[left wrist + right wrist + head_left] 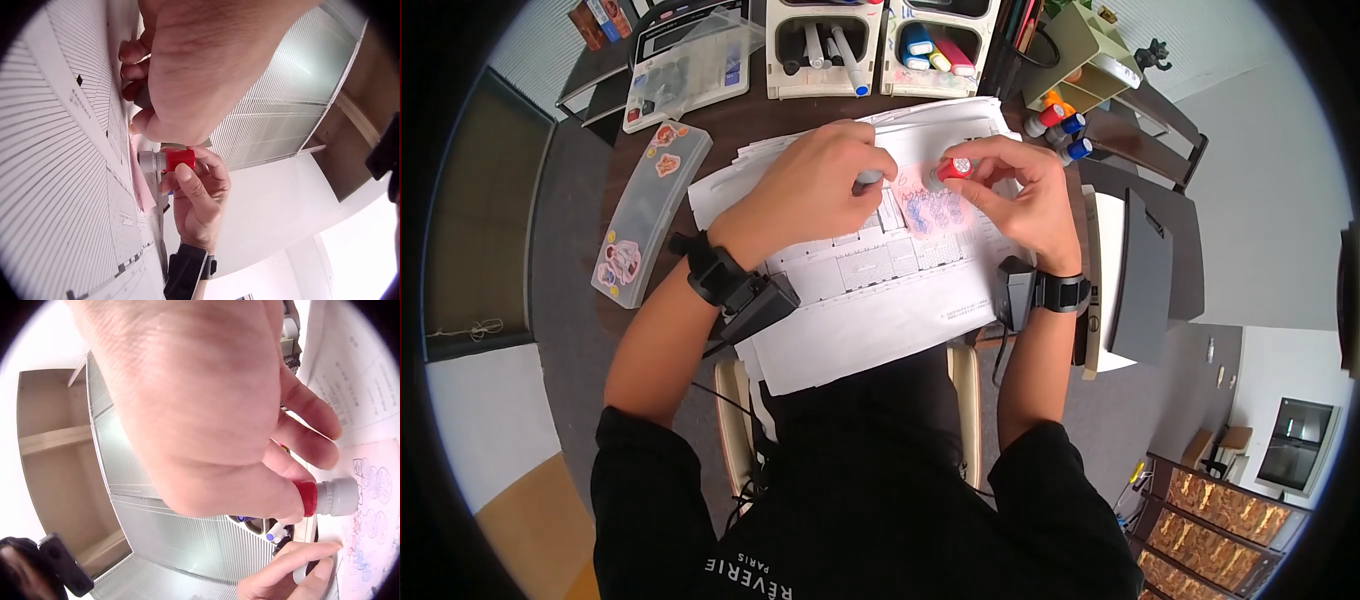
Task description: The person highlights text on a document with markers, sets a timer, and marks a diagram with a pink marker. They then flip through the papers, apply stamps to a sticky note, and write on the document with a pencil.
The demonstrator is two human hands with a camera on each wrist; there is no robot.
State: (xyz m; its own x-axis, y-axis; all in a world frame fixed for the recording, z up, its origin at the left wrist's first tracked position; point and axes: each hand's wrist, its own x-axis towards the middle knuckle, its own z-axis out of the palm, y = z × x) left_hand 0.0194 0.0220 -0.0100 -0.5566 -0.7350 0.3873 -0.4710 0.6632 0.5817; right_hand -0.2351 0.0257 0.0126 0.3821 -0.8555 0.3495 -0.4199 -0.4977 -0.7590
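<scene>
My right hand (1035, 195) pinches a small round stamp with a red top (953, 169) and a grey base. It is held over a pink paper note (920, 222) covered with blue and red stamped figures. In the right wrist view the grey base (342, 497) points down, close to the note. My left hand (825, 175) holds a small grey cap (867, 180) between curled fingers, mostly hidden by them. One left fingertip (336, 546) is right at the note's edge. Under both hands lies a stack of printed sheets (880, 345).
Another red-topped stamp (1050, 116) and two blue-topped stamps (1080, 150) stand at the back right. Pen holders (820, 85) line the back. A clear sticker-covered case (650, 210) lies at left, below a white box (690, 85). Black binders (1145, 270) stand at right.
</scene>
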